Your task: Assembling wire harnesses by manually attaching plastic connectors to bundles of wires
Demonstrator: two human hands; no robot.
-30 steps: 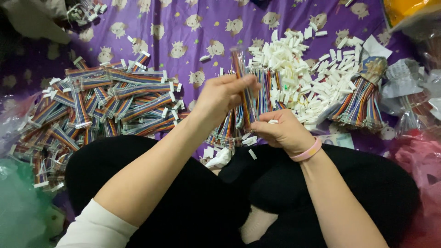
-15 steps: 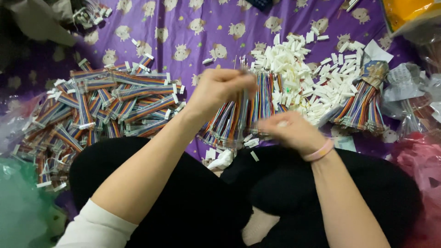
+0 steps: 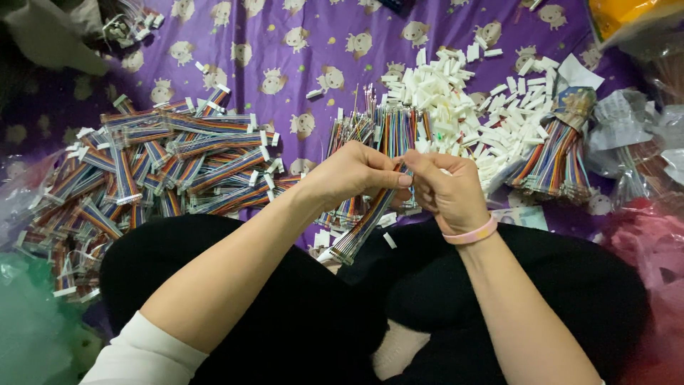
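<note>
Head view: both hands' fingers (image 3: 399, 180) pinch a ribbon cable (image 3: 363, 227), its top end hidden.

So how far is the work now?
Done: a big pile of rainbow ribbon cables with white end connectors. In hand: left hand and right hand hold one multicoloured cable strip. Left: loose white plastic connector housings and bundled cables.

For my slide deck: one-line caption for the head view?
Left hand and right hand pinch a rainbow ribbon cable above a purple cloth.
</note>
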